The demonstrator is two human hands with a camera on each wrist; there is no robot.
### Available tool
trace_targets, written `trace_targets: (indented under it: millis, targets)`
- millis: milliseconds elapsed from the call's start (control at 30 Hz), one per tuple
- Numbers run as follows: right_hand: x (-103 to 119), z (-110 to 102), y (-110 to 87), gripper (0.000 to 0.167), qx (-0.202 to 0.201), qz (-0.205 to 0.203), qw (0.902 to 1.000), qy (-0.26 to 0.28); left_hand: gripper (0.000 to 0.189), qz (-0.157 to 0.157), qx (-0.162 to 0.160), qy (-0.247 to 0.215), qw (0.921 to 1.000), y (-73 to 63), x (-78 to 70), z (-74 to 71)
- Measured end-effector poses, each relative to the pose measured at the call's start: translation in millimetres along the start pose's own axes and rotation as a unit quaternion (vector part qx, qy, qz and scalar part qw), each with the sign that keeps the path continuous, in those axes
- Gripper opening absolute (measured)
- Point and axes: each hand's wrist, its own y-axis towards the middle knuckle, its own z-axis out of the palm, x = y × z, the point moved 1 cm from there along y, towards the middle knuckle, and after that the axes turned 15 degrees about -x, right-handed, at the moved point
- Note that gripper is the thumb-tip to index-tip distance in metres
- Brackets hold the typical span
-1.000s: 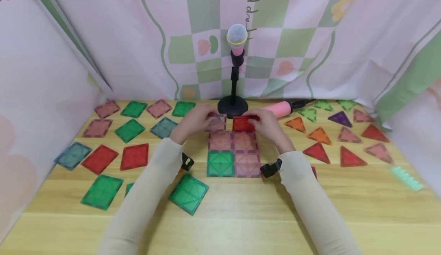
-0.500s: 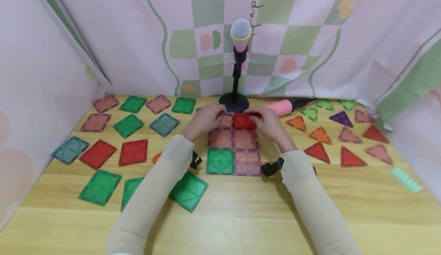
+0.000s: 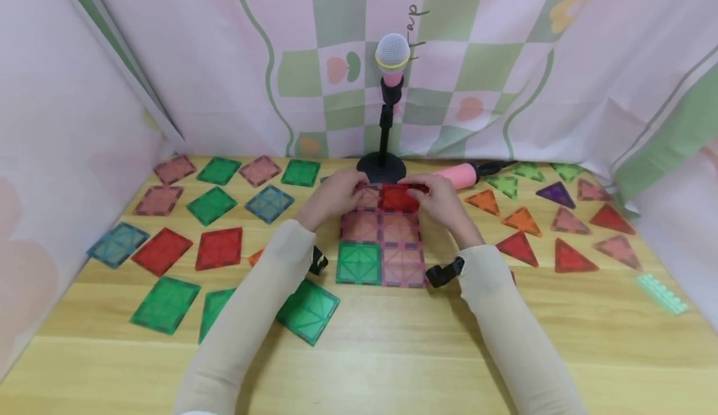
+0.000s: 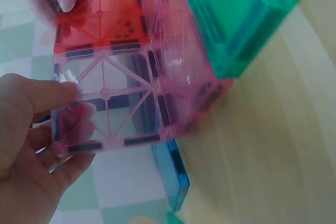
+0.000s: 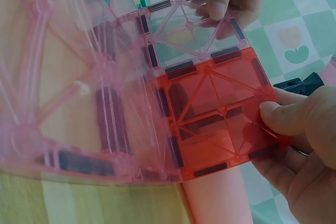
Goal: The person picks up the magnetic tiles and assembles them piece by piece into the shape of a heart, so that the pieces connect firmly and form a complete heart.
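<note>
My left hand (image 3: pixel 335 198) pinches a clear pink square magnetic tile (image 4: pixel 128 74) between thumb and fingers. The right hand (image 3: pixel 440 202) likewise grips a red square magnetic tile (image 5: pixel 220 111) by its outer edge. These two tiles meet side by side, edge to edge, at the far end of a block of square tiles. Nearer in that block, in the head view, are a left pink tile (image 3: pixel 359 225), a right pink tile (image 3: pixel 399 227), a green tile (image 3: pixel 359 263) and a front pink tile (image 3: pixel 402 265). Both wrist views show the held tiles angled against the adjoining pink ones.
A microphone on a black stand (image 3: pixel 381 167) rises just behind the hands, with a pink microphone (image 3: pixel 457 175) lying to its right. Loose square tiles (image 3: pixel 219 248) spread over the left; triangular tiles (image 3: pixel 520 220) lie right. A patterned curtain (image 3: pixel 331 22) closes the back.
My left hand has moved right with the pink tile, closing the gap to the red tile. The right hand has stayed nearly in place; the head view shifted slightly.
</note>
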Motion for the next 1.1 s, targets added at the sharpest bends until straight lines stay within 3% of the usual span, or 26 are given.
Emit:
trace_targets:
  millis: [167, 367, 567, 733, 933, 1100]
  targets:
    - [0, 0, 1.5, 0.024, 0.0, -0.005, 1.0, -0.004, 0.026, -0.014, -0.01, 0.005, 0.9998, -10.9, 8.2, -12.3]
    - [-1, -1, 3.4, 0.024, 0.0, -0.005, 1.0, -0.008, 0.034, -0.04, -0.009, 0.001, 0.9992, -32.7, 19.4, -39.1]
    - [-1, -2, 3.2, 0.024, 0.004, -0.002, 1.0, -0.006, 0.034, -0.052, -0.001, 0.004, 0.9987, -67.7, 26.6, -59.6]
    - [-2, -5, 3.6, 0.025, 0.009, 0.001, 0.9999, -0.007, 0.037, -0.053, 0.03, 0.001, 0.9982, -100.3, 27.3, -59.5]
    - [-3, -3, 2.3, 0.024, 0.006, -0.012, 0.9999, -0.007, 0.046, -0.071, 0.081, -0.04, 0.9934, -128.2, 16.8, -61.5]
    - [-1, -1, -0.1, 0.024, 0.012, -0.009, 0.9999, -0.003, 0.059, -0.045, 0.131, -0.049, 0.9892, -148.1, 5.1, -59.4]
